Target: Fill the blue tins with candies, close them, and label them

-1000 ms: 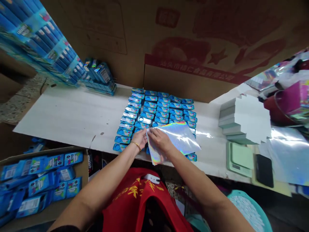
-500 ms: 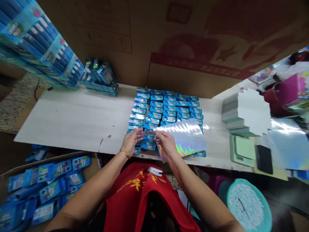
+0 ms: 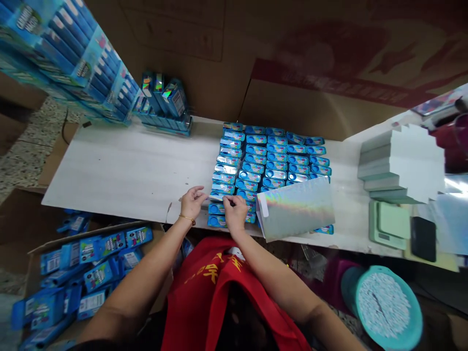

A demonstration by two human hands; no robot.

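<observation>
Rows of small blue boxes [image 3: 256, 159] lie close together on the white table. Between my hands a thin, pale sticker strip [image 3: 215, 197] stretches across a box in the leftmost column, near the front. My left hand [image 3: 192, 202] pinches the strip's left end. The fingertips of my right hand [image 3: 236, 213] are closed at its other end, over the box. Shiny strips show on several boxes farther up that column. A silvery holographic sheet [image 3: 298, 207] rests on the boxes to the right of my right hand, with a pale strip near its left edge.
Behind the boxes stands a large cardboard carton [image 3: 292, 107]. Filled display trays [image 3: 73, 58] are stacked at left, beside a smaller display box [image 3: 166, 109]. An open carton of blue boxes [image 3: 97, 265] is front left. White card stacks [image 3: 405, 163], a green scale [image 3: 391, 222] and a turquoise bucket [image 3: 419, 317] are right.
My hands have moved from beside the holographic sheet to the leftmost column, lowering the strip to a box. The sheet now lies apart from my right hand. The view has shifted left.
</observation>
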